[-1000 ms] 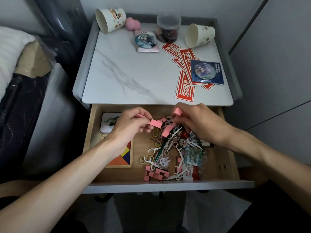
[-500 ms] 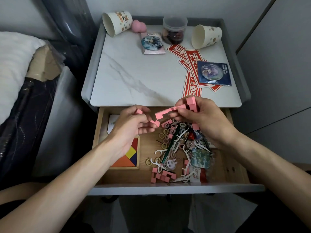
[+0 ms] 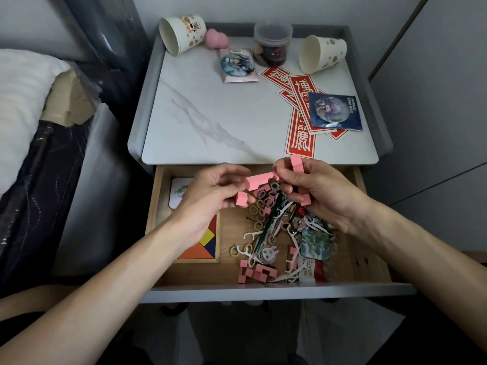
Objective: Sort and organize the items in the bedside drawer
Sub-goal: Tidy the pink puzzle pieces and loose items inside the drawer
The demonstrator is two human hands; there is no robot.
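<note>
The pink blocks (image 3: 259, 181) hang over the back edge of the drawer (image 3: 263, 290), one long piece spanning from grip to grip. Held only by its ends, it could well slip and fall into the tangle of hair ties (image 3: 261, 206) and floss picks (image 3: 249, 235) beneath. The left grip (image 3: 210, 196) pinches that piece's end and a small cube; the right grip (image 3: 321, 191) curls round more pink pieces

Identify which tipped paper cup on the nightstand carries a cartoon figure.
The back-left cup, beside the pink heart; the right cup shows only brown spots.
</note>
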